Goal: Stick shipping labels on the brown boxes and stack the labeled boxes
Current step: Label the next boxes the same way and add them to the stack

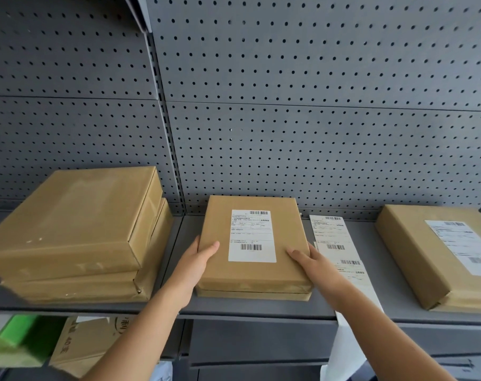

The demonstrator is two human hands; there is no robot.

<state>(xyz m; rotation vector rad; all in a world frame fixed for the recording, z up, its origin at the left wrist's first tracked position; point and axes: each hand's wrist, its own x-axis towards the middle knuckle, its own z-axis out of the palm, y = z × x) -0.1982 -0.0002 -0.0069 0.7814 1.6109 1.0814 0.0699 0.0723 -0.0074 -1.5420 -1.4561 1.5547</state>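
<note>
Two labeled: the middle box (253,243) I'm gripping, left hand (198,259) and right hand (313,262) clamped on its sides, plus one box (437,254) right of it.
Left to do: plain stack (74,232) left of it.
Spare labels (335,243): just right of it, on the shelf (371,306).

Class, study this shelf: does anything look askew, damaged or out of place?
Yes. The strip of labels hangs over the shelf front edge. The left stack sits skewed, its lower box's corner torn. Both hands grip the labelled centre box, which sits squarely.
</note>
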